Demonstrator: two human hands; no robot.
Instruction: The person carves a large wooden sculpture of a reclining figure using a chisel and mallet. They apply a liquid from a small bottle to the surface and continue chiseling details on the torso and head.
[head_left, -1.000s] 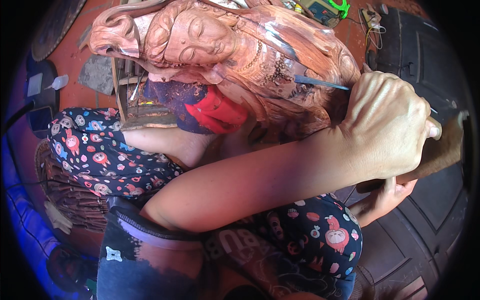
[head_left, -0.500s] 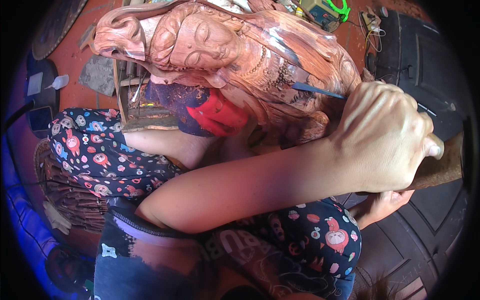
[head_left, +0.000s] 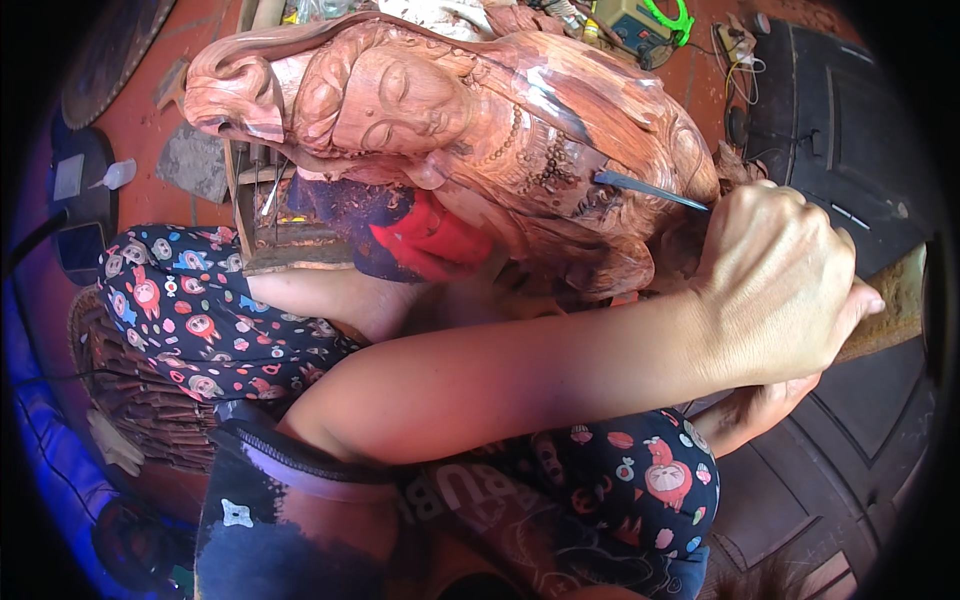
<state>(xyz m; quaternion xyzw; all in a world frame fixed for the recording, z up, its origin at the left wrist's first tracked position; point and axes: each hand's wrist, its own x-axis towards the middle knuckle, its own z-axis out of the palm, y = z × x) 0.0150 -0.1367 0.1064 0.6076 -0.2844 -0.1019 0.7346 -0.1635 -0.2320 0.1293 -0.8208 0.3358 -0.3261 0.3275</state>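
While your right hand (head_left: 775, 285) gripped a thin chisel (head_left: 650, 188) against the heavy, rigid wooden statue (head_left: 470, 130) at upper centre, your left hand (head_left: 760, 410) was mostly hidden, its grip unclear.

Reddish wood, red cloth, patterned navy fabric.

Your carved wooden figure (head_left: 450, 110) was a warm reddish brown with darker streaks, and a bright red cloth (head_left: 430, 240) lay under it. Your trousers (head_left: 190, 300) were dark navy, printed with small red, pink and white cartoon figures. The chisel blade (head_left: 650, 188) looked grey-blue, the floor (head_left: 140, 120) rust red, and a green-handled tool (head_left: 665, 20) was vivid lime.
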